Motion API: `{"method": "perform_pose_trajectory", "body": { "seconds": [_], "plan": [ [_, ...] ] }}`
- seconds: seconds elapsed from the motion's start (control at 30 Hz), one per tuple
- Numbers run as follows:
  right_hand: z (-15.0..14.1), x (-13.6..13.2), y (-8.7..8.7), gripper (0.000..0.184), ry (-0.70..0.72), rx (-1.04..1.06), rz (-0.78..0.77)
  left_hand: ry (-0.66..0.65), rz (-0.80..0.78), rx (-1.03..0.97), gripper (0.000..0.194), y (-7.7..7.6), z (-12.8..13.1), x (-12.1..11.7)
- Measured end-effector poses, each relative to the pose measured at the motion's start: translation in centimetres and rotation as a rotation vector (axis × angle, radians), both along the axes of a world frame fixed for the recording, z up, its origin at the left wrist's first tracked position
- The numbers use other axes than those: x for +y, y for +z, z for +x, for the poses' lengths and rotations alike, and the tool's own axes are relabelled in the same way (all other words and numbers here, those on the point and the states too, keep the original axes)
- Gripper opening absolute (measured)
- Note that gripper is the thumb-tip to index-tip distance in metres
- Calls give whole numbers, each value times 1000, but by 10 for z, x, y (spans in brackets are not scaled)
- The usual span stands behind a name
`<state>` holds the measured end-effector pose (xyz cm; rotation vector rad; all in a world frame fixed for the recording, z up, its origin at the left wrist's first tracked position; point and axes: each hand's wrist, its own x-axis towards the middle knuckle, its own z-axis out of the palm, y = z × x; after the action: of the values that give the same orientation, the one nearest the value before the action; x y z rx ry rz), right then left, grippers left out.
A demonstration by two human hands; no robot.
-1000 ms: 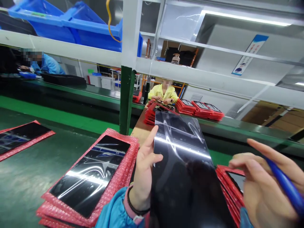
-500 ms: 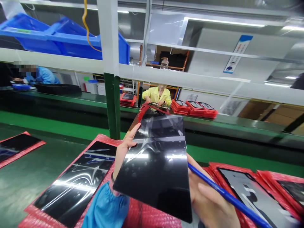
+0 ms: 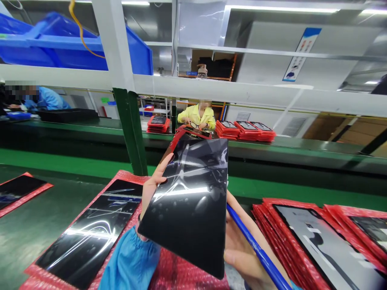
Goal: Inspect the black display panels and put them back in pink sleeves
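My left hand (image 3: 150, 195) grips the left edge of a glossy black glass panel (image 3: 185, 205), which is tilted with one corner pointing down. My right hand (image 3: 242, 250) lies under the panel's lower right edge, with its fingers wrapped around a blue pen (image 3: 259, 253). Below my left hand, a stack of black panels on red bubble-wrap sheets (image 3: 87, 233) lies on the bench. Further stacks of panels in red wrap (image 3: 320, 241) lie to the right of my right hand. My blue sleeve (image 3: 130, 262) covers my left wrist.
A single panel on red wrap (image 3: 18, 192) lies at the left on the green bench. Beyond a white-and-green steel frame (image 3: 130, 129), a co-worker in yellow (image 3: 196, 114) handles a panel among red stacks (image 3: 244, 131). Blue bins (image 3: 75, 50) sit overhead.
My right hand has moved in from the right to the panel's lower right edge, carrying the pen. The panel has swung from steep to more tilted, and the view has shifted.
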<state>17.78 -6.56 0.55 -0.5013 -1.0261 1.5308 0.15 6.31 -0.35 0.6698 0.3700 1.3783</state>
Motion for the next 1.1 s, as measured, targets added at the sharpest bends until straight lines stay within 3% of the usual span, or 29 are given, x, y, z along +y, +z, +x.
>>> {"method": "perform_pose_trajectory", "body": {
  "seconds": [0.1,0.23,0.47,1.0,1.1],
  "plan": [
    [-2,-1,-6,86,-61,-30,-2,-4,1,-33,63,6,2,-6],
    [-3,-2,-10,72,-179,-88,-16,3,-1,-51,70,10,4,-12],
    [-5,-3,-8,65,-246,-108,-28,24,20,-46,69,8,8,-16],
    [0,-2,-3,68,-171,-125,0,59,-22,-32,74,16,9,-19],
    [26,15,-3,47,-355,-182,6,67,-33,-42,72,15,4,-16]
  ]
}}
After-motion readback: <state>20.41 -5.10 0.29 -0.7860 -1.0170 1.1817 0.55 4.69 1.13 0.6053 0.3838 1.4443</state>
